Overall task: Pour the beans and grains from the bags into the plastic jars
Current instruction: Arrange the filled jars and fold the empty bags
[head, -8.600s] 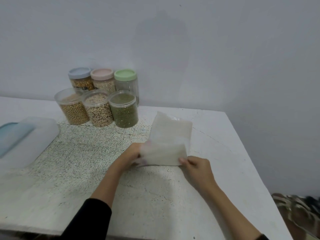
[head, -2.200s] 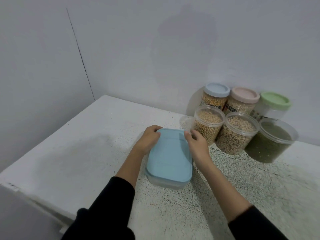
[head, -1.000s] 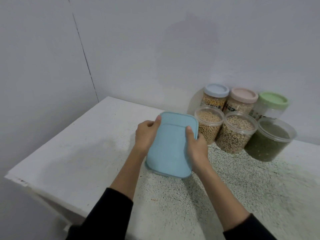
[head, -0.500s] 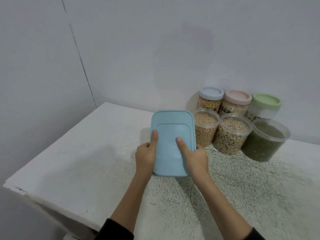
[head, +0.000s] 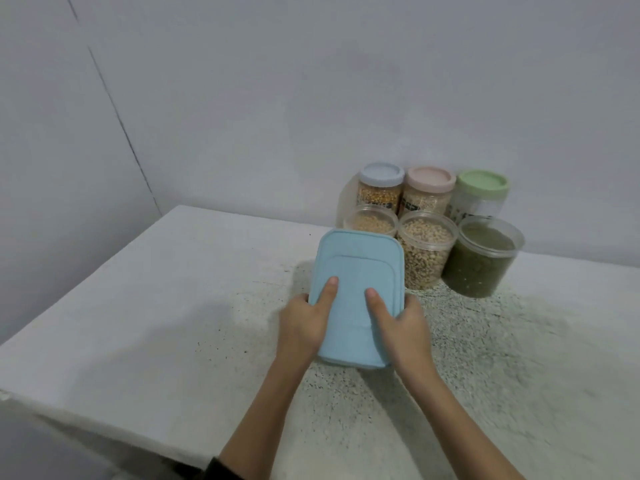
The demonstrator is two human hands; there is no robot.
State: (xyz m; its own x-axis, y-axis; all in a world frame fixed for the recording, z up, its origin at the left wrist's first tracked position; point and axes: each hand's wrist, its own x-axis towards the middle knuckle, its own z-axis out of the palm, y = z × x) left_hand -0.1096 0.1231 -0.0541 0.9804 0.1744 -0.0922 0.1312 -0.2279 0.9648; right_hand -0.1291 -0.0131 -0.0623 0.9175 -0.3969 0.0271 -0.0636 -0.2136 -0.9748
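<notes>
Two hands hold a pale blue rectangular lid (head: 358, 296) tilted up at centre frame, above a speckled white bench (head: 173, 306). The left hand (head: 304, 323) grips the lid's left edge with its thumb laid flat on the face; the right hand (head: 403, 323) grips the right edge the same way. Both are clamped on the lid, with the fingers behind it out of sight.

Right of centre, against a grey wall, six plastic jars stand in two rows. The three at the back wear blue (head: 381, 183), pink (head: 430, 188) and green (head: 481, 192) caps. The three in front stand open: one of pale beans (head: 370, 221) partly hidden behind the lid, one of tan beans (head: 426, 252) just beside the lid's right edge, and one of green mung beans (head: 483, 259) farthest right. No bag appears in the frame, and the box the lid belongs to cannot be seen.

The risk lies in the lid's closeness to the open jars. Swung right or set down carelessly, its corner could likely catch the tan bean jar's rim and tip it, spilling beans across the bench.
</notes>
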